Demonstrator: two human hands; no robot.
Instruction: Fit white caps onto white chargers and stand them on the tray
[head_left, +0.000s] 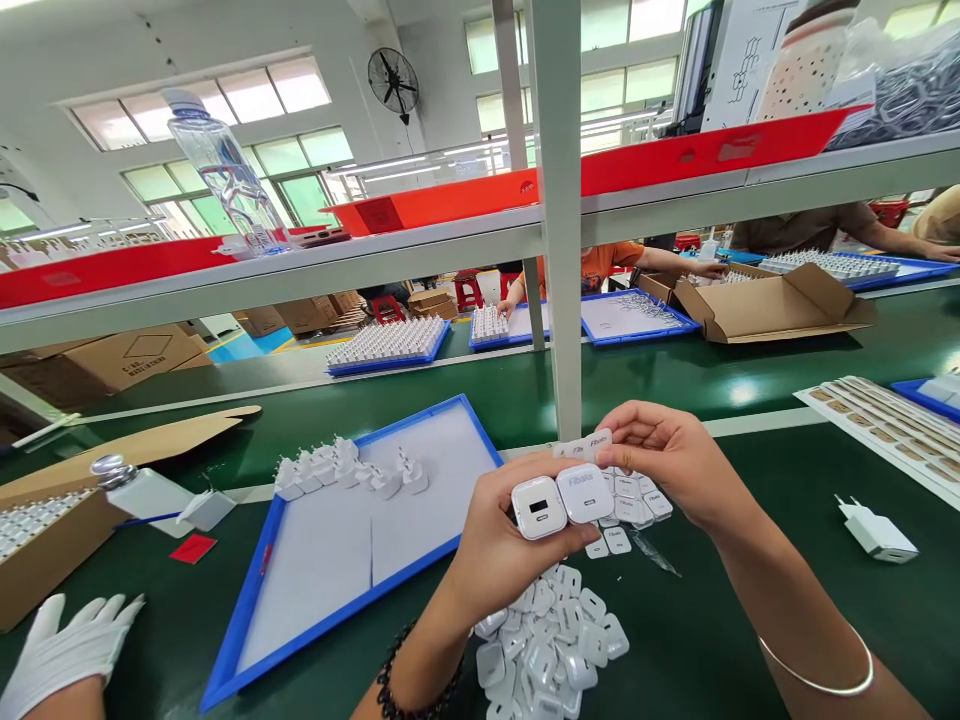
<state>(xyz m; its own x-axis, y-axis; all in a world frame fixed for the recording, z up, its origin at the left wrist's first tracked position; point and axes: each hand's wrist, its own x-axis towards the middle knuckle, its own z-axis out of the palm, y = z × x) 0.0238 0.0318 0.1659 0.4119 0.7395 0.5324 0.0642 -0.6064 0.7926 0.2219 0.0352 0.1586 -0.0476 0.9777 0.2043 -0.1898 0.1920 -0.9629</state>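
My left hand is closed around a white USB charger, its port face turned toward me. My right hand pinches a small white printed sticker just above the charger. A sheet of similar stickers lies on the green table under my hands. A pile of several white chargers sits in front of me. To the left lies a blue-rimmed white tray with a row of finished chargers at its far edge.
A lone charger lies to the right. A cardboard box of chargers and a white bottle stand at left, near another person's gloved hand. A shelf post rises ahead. Other workers sit across the belt.
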